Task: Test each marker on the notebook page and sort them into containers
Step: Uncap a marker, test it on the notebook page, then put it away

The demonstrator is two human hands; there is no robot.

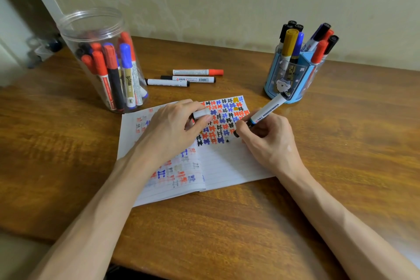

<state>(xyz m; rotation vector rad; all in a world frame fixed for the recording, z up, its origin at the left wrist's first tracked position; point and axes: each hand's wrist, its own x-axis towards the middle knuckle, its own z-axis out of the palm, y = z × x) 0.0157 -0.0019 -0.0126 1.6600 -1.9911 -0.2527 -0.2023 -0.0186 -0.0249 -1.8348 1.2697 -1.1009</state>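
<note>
An open lined notebook (227,163) lies on the wooden desk, its right page covered with rows of red, blue, black and gold test marks. My right hand (270,141) grips a white-barrelled marker (266,112), uncapped, its black tip just above the page beside a small black dot. My left hand (172,129) rests on the notebook and pinches a whitish marker cap (201,113). A clear plastic jar (102,61) at the left holds several markers. A blue pen holder (293,77) at the right holds several more.
Three capped markers lie on the desk behind the notebook: one with a red cap (197,72) and two with black caps (188,79) (167,82). A wall runs close behind the desk. The desk's front edge (204,273) is near my forearms.
</note>
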